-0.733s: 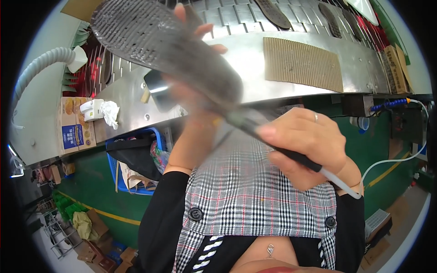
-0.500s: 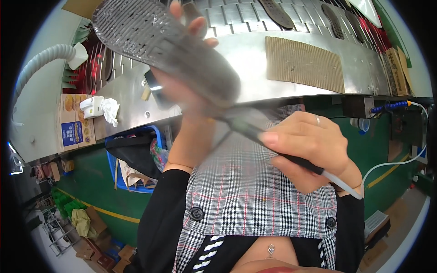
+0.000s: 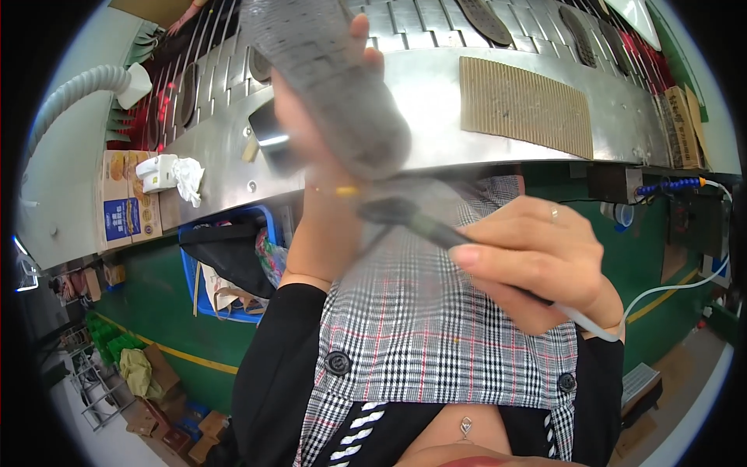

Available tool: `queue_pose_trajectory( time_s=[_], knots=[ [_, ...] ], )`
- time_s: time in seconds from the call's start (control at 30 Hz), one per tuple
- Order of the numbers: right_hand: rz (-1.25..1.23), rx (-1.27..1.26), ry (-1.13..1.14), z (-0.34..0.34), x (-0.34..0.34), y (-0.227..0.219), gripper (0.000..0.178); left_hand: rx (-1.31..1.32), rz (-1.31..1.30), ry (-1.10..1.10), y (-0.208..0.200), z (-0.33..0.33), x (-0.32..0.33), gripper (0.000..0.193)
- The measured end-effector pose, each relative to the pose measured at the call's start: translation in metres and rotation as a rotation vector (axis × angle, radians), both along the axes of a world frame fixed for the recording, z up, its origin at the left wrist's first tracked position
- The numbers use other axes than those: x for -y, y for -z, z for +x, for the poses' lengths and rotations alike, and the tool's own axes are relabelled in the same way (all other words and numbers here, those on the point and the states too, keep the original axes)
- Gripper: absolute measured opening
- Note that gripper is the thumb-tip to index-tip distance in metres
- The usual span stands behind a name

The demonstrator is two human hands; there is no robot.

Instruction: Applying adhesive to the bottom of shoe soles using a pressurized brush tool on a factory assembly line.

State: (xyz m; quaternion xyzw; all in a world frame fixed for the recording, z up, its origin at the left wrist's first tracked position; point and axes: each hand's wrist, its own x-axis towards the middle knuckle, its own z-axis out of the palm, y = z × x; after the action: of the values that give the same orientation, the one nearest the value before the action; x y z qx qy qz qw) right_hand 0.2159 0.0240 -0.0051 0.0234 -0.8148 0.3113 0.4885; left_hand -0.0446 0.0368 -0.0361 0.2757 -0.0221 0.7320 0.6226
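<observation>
My left hand [image 3: 298, 124] is wrapped round a long dark grey shoe sole [image 3: 331, 82], held up over the front edge of the metal bench. Several fingertips show along the sole's right edge. My right hand [image 3: 537, 253] grips a slim, dark pen-shaped tool [image 3: 432, 229] with a pale grey tube [image 3: 587, 321] running from its rear end. The tool's front end is smeared by motion close below the sole's near end; whether they touch I cannot tell. A small blurred yellow patch shows by my left wrist.
Behind the bench runs a slatted conveyor with several soles [image 3: 482, 22]. On the bench lie corrugated cardboard [image 3: 525, 109] and a dark phone-like slab [image 3: 268, 132]. A blue crate [image 3: 191, 268] stands below, left. Another person's hand [image 3: 187, 14] shows far left.
The sole's far end has swung to the right, so it stands steeper in view. My right hand and the tool have shifted slightly right. Another person's hand has appeared at the far left.
</observation>
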Motion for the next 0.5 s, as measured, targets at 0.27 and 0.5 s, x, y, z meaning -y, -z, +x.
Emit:
queue_pose_trajectory(
  time_s=[0.27,0.5],
  knots=[
    [0.03,0.045,-0.019,0.009,-0.006,0.001,0.032,0.047,-0.215,-0.044,-0.006,0.014,0.001,0.05],
    [-0.012,0.122,-0.102,0.019,-0.008,0.0,0.033,0.258,-0.37,0.172,-0.015,0.031,0.005,0.048]
  ],
)
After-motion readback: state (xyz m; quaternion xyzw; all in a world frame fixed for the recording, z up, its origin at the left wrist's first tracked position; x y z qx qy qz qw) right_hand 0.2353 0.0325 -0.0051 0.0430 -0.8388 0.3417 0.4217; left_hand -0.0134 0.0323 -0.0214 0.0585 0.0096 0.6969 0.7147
